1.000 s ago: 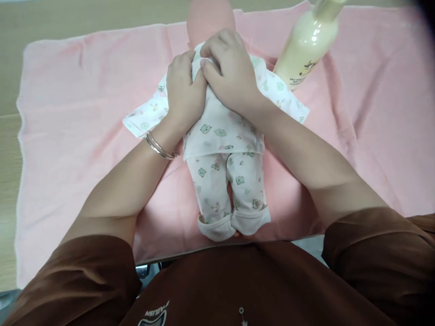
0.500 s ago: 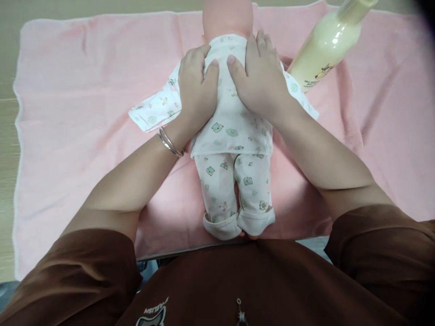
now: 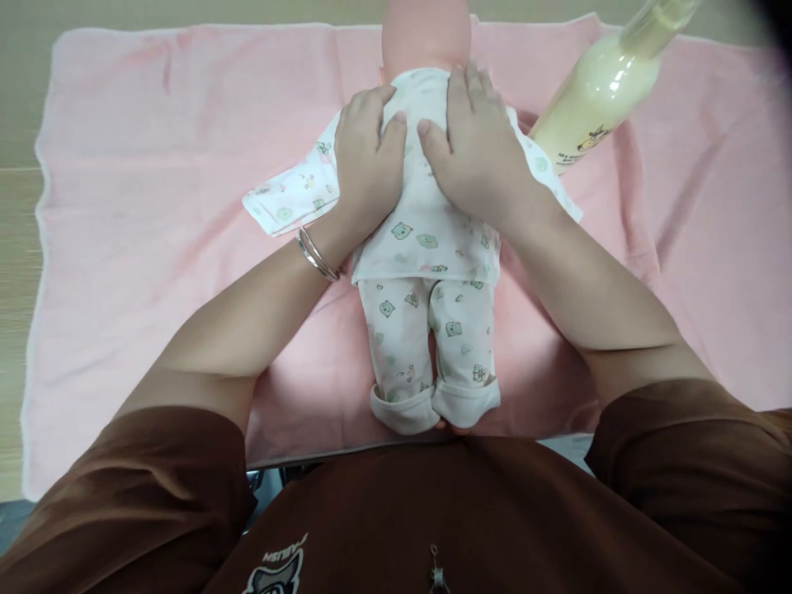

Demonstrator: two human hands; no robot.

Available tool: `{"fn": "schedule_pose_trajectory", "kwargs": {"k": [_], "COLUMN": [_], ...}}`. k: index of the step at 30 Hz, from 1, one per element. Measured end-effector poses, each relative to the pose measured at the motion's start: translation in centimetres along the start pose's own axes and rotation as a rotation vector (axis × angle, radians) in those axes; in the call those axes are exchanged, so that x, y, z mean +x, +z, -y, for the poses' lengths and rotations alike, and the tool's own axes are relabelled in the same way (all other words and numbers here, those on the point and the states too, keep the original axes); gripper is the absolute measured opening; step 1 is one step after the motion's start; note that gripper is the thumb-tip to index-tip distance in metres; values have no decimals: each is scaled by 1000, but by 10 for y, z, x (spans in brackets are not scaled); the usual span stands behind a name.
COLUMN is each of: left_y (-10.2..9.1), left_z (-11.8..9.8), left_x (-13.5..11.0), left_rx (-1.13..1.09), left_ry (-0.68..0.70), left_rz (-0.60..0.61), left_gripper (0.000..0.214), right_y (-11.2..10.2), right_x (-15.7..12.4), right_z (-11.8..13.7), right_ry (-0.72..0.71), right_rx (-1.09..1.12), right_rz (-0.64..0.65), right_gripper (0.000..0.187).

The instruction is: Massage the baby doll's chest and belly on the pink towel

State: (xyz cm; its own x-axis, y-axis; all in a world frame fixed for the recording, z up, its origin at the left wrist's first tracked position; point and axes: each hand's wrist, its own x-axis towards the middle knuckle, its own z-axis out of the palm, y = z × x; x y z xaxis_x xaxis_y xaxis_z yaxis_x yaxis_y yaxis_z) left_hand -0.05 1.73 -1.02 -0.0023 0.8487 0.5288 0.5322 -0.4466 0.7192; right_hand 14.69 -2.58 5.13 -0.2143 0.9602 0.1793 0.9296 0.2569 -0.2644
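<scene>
A baby doll (image 3: 426, 37) lies on the pink blanket, its head at the far side and its feet towards me. Its face does not show. It wears a white printed top (image 3: 426, 223) and matching trousers (image 3: 396, 338) with turned-up cuffs. My left hand (image 3: 371, 157) rests on the left side of the doll's upper back, thumb apart from the fingers. On the right side of the upper back lies my right hand (image 3: 483, 144), flat with its thumb spread inward. A strip of the top shows between both thumbs. Neither hand grasps anything.
The pink blanket (image 3: 154, 148) covers most of the tabletop (image 3: 18, 247). A pump-style bottle of pale yellow liquid (image 3: 606, 91) stands beside the doll's right-hand sleeve. Silver bangles (image 3: 317, 254) circle my left wrist.
Both hands stay on the doll's upper back, with hardly any movement against it. The whole view has shifted slightly, so the doll, blanket and bottle appear a little further right.
</scene>
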Motion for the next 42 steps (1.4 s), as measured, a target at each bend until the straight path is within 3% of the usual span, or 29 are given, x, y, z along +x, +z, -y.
{"fn": "schedule_pose_trajectory", "kwargs": {"k": [2, 4, 7, 11, 15, 19, 22, 26, 28, 33, 38, 42], "left_y": [2, 4, 5, 4, 2, 1, 0, 1, 0, -3, -6, -4], "left_z": [3, 5, 6, 3, 0, 0, 2, 4, 4, -2, -9, -8], "left_x": [1, 2, 3, 3, 0, -2, -3, -2, -2, -4, -8, -9], "left_rx": [1, -8, 6, 41, 24, -7, -40, -44, -46, -50, -33, 0], "left_ry": [2, 20, 9, -31, 21, 13, 42, 54, 47, 21, 39, 87], "left_rz": [2, -5, -3, 26, -6, -1, -17, -7, 0, -6, -33, -47], "left_gripper": [26, 31, 37, 33, 25, 26, 27, 27, 28, 24, 26, 27], "right_y": [-2, -2, 1, 6, 3, -1, -4, -4, -3, -1, 0, 4], "right_x": [-18, -30, -22, 10, -3, -40, -43, -12, 0, -18, -47, -27], "right_z": [13, 22, 17, -8, -2, 25, 30, 7, -4, 8, 32, 18], "right_ry": [-32, -184, -302, -148, -7, -176, -293, -228, -155, 23, -217, -220], "right_rx": [-86, -86, -30, 100, 67, -42, -45, 41, 71, -34, -179, -71], "right_rz": [-2, 3, 36, 71, -5, -42, -2, 97, 81, 10, -89, -45], "right_gripper": [64, 60, 60, 64, 67, 60, 57, 55, 61, 68, 58, 59]}}
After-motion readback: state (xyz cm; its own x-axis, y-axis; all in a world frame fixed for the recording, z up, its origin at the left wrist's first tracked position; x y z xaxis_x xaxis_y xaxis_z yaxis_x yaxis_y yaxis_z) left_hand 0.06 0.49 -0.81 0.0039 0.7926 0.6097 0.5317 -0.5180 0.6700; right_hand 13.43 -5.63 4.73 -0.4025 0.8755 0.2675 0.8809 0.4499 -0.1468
